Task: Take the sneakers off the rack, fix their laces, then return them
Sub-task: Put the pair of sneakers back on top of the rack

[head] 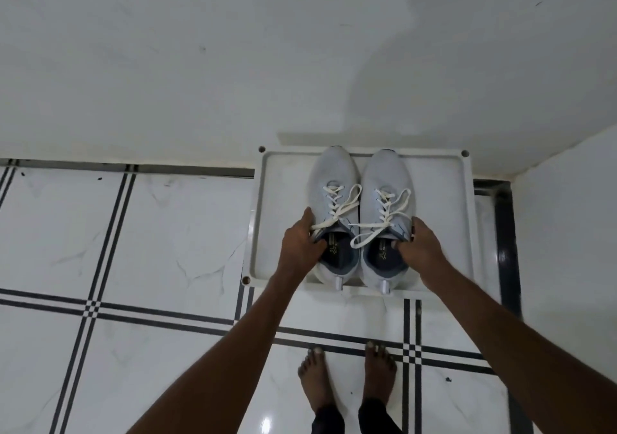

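Standing side by side on the white rack [462, 220], toes toward the wall [200, 66], the two pale grey sneakers each have a hand at the collar. The left sneaker [334, 183] sits with its heel at the rack's near edge, and the left hand [302, 245] is closed around its outer side: the thumb lies along the upper beside the eyelets, while the fingers [320, 245] curl over the collar and down into the dark opening. One loose end of the white laces [345, 204] runs out across the thumb side of that hand, touching it.

The right sneaker [389, 179] stands just beside the first, their inner sides touching or very nearly so (the gap is too narrow to judge). The right hand [422, 246] grips it in mirror fashion, thumb against the outer upper, fingers hooked over the collar into the opening; the fingertips are hidden inside, so how deep they reach cannot be told. This shoe's laces [384, 220] trail loose, one loop drooping across toward the left sneaker's opening.

Both soles appear to rest on the rack's tray. The rack stands in the corner on the tiled floor [133, 250], and the person's bare feet [347, 377] stand on the tiles just short of it.
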Motion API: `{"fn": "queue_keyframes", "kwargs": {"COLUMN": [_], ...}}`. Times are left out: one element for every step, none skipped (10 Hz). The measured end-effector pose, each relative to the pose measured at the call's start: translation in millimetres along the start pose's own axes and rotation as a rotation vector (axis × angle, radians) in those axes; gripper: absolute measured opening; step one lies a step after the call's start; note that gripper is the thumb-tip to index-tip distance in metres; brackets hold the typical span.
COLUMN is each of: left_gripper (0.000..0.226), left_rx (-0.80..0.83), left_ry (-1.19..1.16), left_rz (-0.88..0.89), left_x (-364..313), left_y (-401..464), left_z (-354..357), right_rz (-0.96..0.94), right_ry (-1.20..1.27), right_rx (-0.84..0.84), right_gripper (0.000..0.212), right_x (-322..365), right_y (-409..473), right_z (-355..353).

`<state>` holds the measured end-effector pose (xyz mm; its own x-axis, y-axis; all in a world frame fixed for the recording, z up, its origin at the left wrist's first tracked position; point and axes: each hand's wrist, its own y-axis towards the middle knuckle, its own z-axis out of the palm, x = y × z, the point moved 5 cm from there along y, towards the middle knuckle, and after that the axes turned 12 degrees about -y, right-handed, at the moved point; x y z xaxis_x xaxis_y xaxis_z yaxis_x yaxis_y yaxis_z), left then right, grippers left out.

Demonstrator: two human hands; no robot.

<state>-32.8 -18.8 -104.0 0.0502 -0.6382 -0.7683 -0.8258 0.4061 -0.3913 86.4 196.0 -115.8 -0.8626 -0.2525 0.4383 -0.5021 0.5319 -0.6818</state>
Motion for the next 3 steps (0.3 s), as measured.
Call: {"fn": "queue_keyframes", "kwargs": {"left_gripper": [0.055,0.072,0.066], "left_rx": [0.007,-0.039,-0.107], "left_ry": [-0.008,0.051,0.112], "left_rz": [-0.037,0.007,0.173], "left_x": [-11.1,-35.5,-96.0], "left_y": [-6.2,-9.7,-13.4], "left_z": [-7.0,-22.0,-56.1], "right_rz": [0.018,-0.004,-0.146], "right_ry": [-0.031,-0.137,-0.144], "right_rx": [0.009,-0.05,-0.205], "right_gripper": [0.074,0.087,0.072], "right_x": [8.6,28.3,76.0], "right_y": [-12.8,-30.0,-60.9], "right_z": [-7.6,-24.1,-59.2]}}
